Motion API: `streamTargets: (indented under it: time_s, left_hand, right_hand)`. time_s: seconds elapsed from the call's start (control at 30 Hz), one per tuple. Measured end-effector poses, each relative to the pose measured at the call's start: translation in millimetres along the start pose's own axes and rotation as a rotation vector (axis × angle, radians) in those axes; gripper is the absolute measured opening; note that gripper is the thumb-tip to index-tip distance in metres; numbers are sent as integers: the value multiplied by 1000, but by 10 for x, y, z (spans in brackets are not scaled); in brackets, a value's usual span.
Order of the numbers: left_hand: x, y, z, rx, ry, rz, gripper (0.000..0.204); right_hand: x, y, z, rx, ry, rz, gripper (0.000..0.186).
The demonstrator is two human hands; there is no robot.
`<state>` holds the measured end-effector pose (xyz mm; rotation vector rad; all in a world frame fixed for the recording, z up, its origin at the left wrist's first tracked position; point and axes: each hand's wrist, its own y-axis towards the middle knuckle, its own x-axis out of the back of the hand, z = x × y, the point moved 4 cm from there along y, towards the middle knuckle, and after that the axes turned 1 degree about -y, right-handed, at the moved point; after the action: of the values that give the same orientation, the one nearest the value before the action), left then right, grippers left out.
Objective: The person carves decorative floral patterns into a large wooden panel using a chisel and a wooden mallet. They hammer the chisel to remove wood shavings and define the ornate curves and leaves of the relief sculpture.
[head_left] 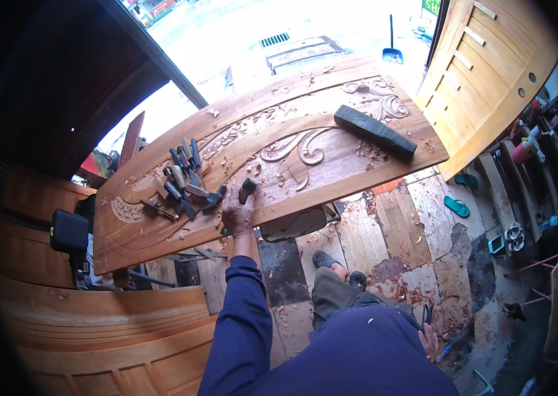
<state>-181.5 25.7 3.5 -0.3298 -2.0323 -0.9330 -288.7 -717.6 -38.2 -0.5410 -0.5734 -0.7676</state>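
My left hand (238, 216) grips a dark piece (248, 189) near seven o'clock on the carved panel (335, 177); bumping the tools (179, 177) at the hand's ten o'clock could gouge it. My right hand (429, 342): can't tell.

Panel (351, 174) layout

Tool pile (175, 190) sat on left half. Left hand (238, 212) was at near edge, just right of pile. Block (374, 132) lay toward near right corner. Slippers (456, 206) were on floor (348, 221) off that corner.
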Motion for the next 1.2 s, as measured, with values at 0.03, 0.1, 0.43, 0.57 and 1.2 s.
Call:
streamTargets:
  time_s: [0.03, 0.1, 0.43, 0.57, 1.2]
  left_hand:
    - [3, -4, -3, -11, -1, -15, 45]
    - [9, -17, 13, -32, -6, -31, 48]
    - [53, 3, -204, 2, -97, -52, 52]
    - [116, 32, -193, -77, -39, -145, 47]
    - [386, 445, -621, 265, -381, 87, 44]
  right_hand:
    - [-3, 25, 29, -3, -2, 5, 98]
    - [6, 82, 94, -6, 20, -44, 98]
    - [228, 699, 13, 161, 53, 0, 78]
    - [836, 1856, 1226, -36, 31, -504, 65]
    - [1570, 5685, 1949, 247, -572, -355, 82]
